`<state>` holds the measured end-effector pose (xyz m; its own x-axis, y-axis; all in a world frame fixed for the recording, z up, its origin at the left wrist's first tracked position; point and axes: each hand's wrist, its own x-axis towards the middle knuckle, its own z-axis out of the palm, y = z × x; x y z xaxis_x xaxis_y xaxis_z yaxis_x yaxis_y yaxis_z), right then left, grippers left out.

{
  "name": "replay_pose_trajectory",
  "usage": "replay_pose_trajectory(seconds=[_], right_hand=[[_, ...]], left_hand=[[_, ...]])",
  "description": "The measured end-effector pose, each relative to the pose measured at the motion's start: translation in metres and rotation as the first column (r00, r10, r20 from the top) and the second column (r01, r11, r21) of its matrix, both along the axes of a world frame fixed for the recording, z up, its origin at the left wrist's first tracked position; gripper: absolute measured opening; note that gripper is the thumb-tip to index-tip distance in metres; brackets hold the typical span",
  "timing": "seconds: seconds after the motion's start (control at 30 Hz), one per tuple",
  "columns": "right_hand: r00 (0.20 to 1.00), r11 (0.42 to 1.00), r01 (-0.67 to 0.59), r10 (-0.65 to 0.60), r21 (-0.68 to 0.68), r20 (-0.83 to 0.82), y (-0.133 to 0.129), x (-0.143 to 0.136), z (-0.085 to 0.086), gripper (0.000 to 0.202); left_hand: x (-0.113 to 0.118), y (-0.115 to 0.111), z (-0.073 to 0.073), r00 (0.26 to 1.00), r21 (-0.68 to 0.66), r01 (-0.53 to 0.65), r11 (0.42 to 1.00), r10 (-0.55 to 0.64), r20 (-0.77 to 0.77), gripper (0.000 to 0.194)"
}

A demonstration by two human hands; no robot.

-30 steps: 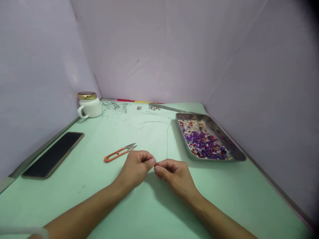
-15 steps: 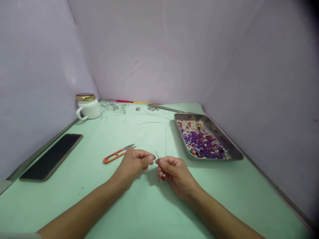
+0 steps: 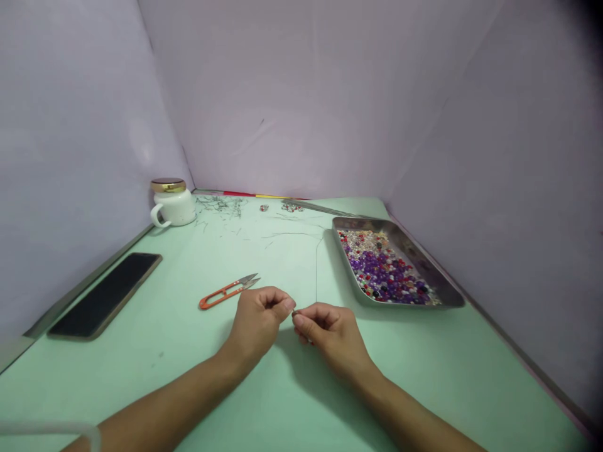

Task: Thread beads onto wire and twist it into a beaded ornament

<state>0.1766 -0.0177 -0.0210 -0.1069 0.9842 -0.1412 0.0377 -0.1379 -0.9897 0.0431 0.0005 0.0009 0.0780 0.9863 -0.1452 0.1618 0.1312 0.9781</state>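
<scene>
My left hand is closed in a pinch, its fingertips on the thin wire end that sticks up from my other hand. Close beside it, my right hand pinches the small beaded wire piece, which is mostly hidden by the fingers; a bit of red shows below them. A long thin wire runs from near my right hand toward the back of the table. Just left of my left hand lie orange thread snips, blades apart. A metal tray of mixed beads stands to the right.
At the left lies a dark phone. Behind it stands a white mug with a gold lid. Wire scraps, small beaded pieces and a bundle of wires lie at the back of the green table.
My left fingertips have closed on the wire end and now nearly meet my right ones. The beaded piece is more hidden. The whole view has shifted slightly.
</scene>
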Motion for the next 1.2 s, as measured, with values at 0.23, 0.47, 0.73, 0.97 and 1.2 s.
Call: replay_pose_trajectory(seconds=[0.23,0.47,0.73,0.97,1.2], right_hand=[[0.959,0.991,0.014,-0.051,-0.134,-0.280,0.006,0.002,-0.005,0.025],[0.773,0.935,-0.225,0.000,-0.274,-0.635,0.009,0.004,-0.010,0.026],[0.671,0.854,-0.382,-0.006,-0.352,-0.741,0.008,0.004,-0.010,0.024],[0.665,0.857,-0.399,0.025,-0.326,-0.747,0.007,0.001,-0.014,0.027],[0.734,0.896,-0.321,0.030,-0.307,-0.678,0.008,-0.002,-0.013,0.027]], left_hand=[[-0.013,0.017,-0.001,0.968,-0.042,-0.138,0.990,0.144,0.206,0.014],[-0.007,0.011,-0.013,0.864,-0.206,0.231,0.951,-0.104,0.493,0.014],[-0.007,0.011,-0.014,0.768,-0.192,0.306,0.933,-0.122,0.629,0.008],[-0.004,0.007,-0.017,0.787,-0.132,0.290,0.948,-0.158,0.597,0.010],[0.003,0.005,-0.016,0.923,-0.026,0.087,0.996,-0.071,0.377,0.011]])
